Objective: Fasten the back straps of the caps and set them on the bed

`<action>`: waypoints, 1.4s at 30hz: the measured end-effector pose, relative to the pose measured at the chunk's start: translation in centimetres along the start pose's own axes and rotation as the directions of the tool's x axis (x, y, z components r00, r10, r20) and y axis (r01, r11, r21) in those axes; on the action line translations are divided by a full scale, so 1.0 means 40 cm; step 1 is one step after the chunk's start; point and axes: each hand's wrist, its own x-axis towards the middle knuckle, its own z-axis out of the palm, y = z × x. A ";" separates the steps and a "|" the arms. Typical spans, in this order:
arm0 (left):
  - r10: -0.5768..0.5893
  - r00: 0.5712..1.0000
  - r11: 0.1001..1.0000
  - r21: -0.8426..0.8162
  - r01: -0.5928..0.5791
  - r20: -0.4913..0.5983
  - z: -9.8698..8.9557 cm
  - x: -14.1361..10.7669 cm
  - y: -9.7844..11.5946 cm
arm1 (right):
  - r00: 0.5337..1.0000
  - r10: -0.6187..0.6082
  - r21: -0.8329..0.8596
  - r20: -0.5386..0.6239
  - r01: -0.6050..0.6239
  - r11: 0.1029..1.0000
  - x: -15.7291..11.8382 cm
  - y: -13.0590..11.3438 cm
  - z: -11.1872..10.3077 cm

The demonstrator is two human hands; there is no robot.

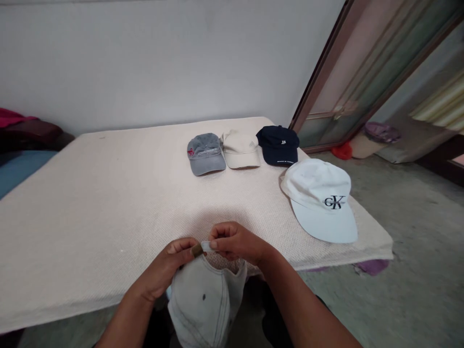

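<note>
A pale grey-white baseball cap [203,299] hangs at the table's front edge, its crown toward me and its back strap opening upward. My left hand [174,263] pinches the brass-coloured buckle [197,249] on one side of that opening. With thumb and fingers closed, my right hand [235,241] grips the light strap [206,246], which runs to the buckle. The cap's brim is out of sight below.
On the white-covered table [108,203] lie a grey cap [206,152], a cream cap [241,150], a navy cap [280,145] and a larger white cap [319,193] at the right edge. A wall rises behind; a door [337,111] stands back right.
</note>
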 end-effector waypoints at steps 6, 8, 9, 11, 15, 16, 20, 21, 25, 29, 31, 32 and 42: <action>-0.013 0.998 0.999 0.053 0.010 0.057 0.006 0.001 0.008 | 1.000 -0.011 -0.055 -0.027 0.009 0.998 0.003 0.004 0.002; -0.006 0.997 0.998 0.068 0.001 0.075 0.009 0.001 0.008 | 0.998 -0.020 -0.043 -0.066 0.017 0.999 0.006 0.007 0.005; -0.001 0.997 0.997 0.076 -0.005 0.081 0.009 0.002 0.008 | 0.996 -0.022 -0.034 -0.082 0.019 0.999 0.008 0.008 0.007; 0.007 0.997 0.996 0.089 -0.014 0.073 0.010 0.002 0.007 | 0.996 -0.018 -0.024 -0.089 0.016 1.000 0.010 0.009 0.010; 0.001 0.999 0.998 0.069 -0.003 0.032 0.007 0.002 0.003 | 0.999 -0.015 -0.060 -0.046 0.012 0.998 0.010 0.011 0.009; 0.001 1.000 0.998 0.061 -0.002 0.025 0.007 0.002 0.003 | 0.999 -0.019 -0.070 -0.039 0.016 0.997 0.010 0.012 0.008; 0.011 1.000 0.997 0.075 -0.012 0.010 0.009 0.002 0.002 | 0.999 -0.041 -0.092 -0.031 0.038 0.995 0.008 0.016 0.004; 0.012 1.000 0.996 0.092 -0.013 0.011 0.010 0.002 0.002 | 0.998 -0.043 -0.094 -0.034 0.040 0.995 0.008 0.017 0.004; 0.012 1.000 0.988 0.153 -0.016 0.028 0.017 0.000 0.007 | 0.998 -0.024 -0.099 -0.056 0.018 0.995 0.011 0.020 0.005; 0.007 0.999 0.984 0.175 -0.015 0.047 0.022 -0.004 0.013 | 1.000 0.016 -0.061 -0.019 -0.017 0.998 0.014 0.020 0.006; 0.003 0.999 0.984 0.180 -0.012 0.051 0.022 -0.006 0.014 | 0.999 0.033 -0.041 0.009 -0.032 0.999 0.014 0.019 0.006; 0.001 0.999 0.984 0.178 -0.011 0.054 0.022 -0.006 0.014 | 0.999 0.036 -0.037 0.018 -0.036 0.999 0.013 0.018 0.006; -0.032 0.995 0.986 0.166 0.016 0.099 0.016 -0.002 0.004 | 0.990 0.041 -0.020 0.137 -0.038 0.999 0.013 0.016 -0.008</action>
